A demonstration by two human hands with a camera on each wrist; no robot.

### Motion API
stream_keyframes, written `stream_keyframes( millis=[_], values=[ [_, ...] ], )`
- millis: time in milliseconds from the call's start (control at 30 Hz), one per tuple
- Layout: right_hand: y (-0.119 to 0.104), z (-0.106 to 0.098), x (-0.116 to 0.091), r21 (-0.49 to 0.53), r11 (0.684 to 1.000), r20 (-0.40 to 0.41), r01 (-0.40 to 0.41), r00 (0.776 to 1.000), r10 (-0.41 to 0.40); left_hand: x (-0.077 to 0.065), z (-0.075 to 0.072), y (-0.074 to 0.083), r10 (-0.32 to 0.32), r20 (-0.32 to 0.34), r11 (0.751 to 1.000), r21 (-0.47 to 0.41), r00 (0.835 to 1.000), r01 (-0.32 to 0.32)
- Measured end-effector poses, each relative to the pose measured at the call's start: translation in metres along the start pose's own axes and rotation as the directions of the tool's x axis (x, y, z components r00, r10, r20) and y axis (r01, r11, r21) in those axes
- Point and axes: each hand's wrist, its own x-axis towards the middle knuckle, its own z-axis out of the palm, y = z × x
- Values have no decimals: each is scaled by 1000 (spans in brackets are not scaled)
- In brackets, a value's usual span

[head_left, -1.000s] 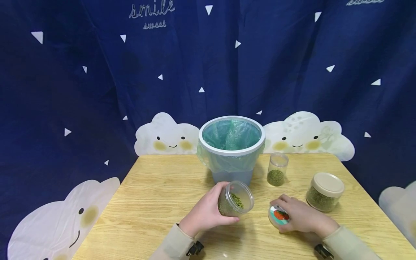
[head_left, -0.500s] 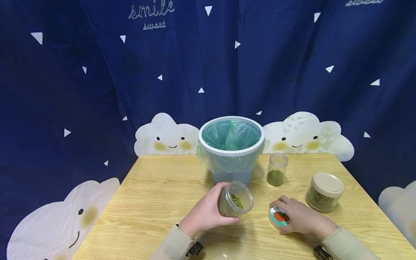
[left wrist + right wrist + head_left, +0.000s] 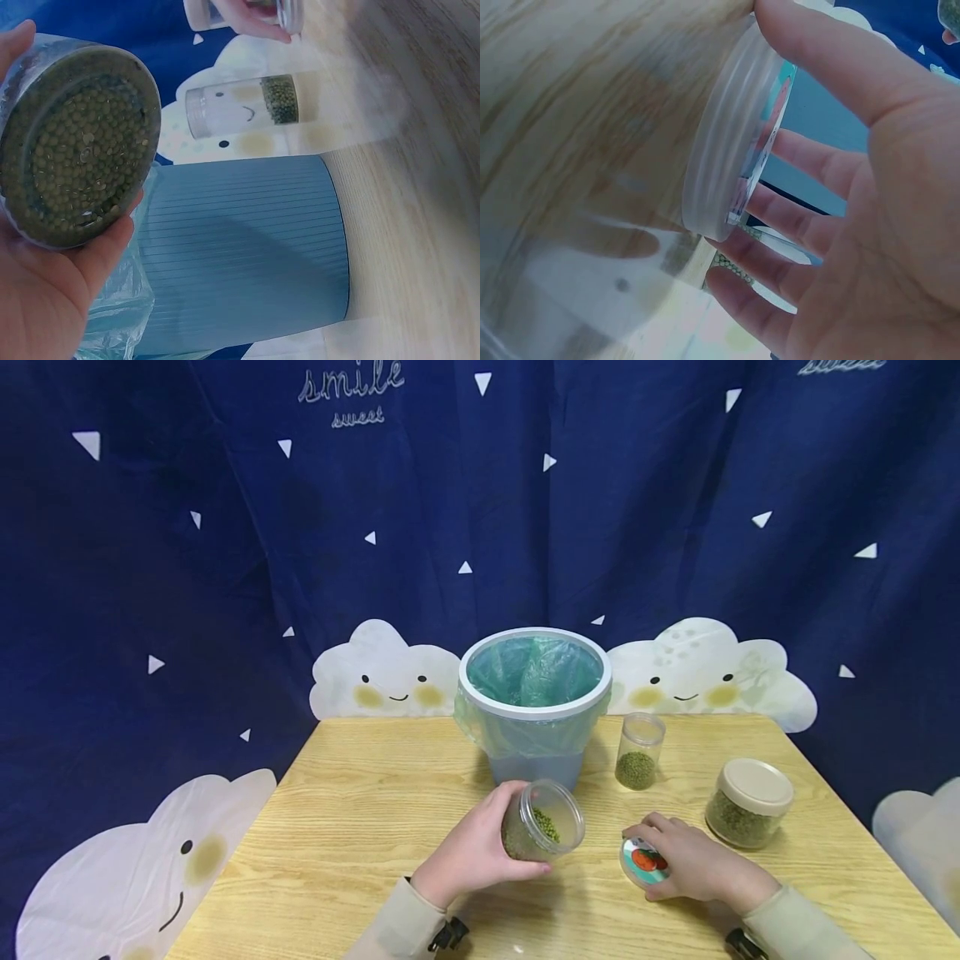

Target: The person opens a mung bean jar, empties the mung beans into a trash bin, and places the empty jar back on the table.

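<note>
Beans [image 3: 546, 825] lie in the tilted, uncapped jar [image 3: 516, 839] that the left hand [image 3: 480, 847] grips before the bin [image 3: 536, 770] — the right hand [image 3: 697, 867] pinches a printed lid [image 3: 642, 862] low at the worktop [image 3: 360, 810].

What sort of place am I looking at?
Perhaps a makeshift indoor tabletop set: a navy cloth with smiling clouds hangs behind a wood-grained table, where a bag-lined bin stands near jars.
</note>
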Motion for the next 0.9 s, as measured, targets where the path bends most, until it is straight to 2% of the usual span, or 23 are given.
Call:
stream_keyframes(
  millis=[333, 567, 900],
  values=[
    [-2, -2, -3, -11, 1000, -20, -27, 999, 27, 1, -3, 2, 12, -3, 1000, 7, 1000, -12],
    [-5, -14, -2, -76, 995, -140, -60, 989, 49, 2, -8, 1, -5, -24, 1000, 4, 1000, 5],
    [-7, -33, -3, -112, 994, -300, 1, 953, -35, 2, -10, 1, -14, -33, 1000, 0, 999, 14]
  ],
)
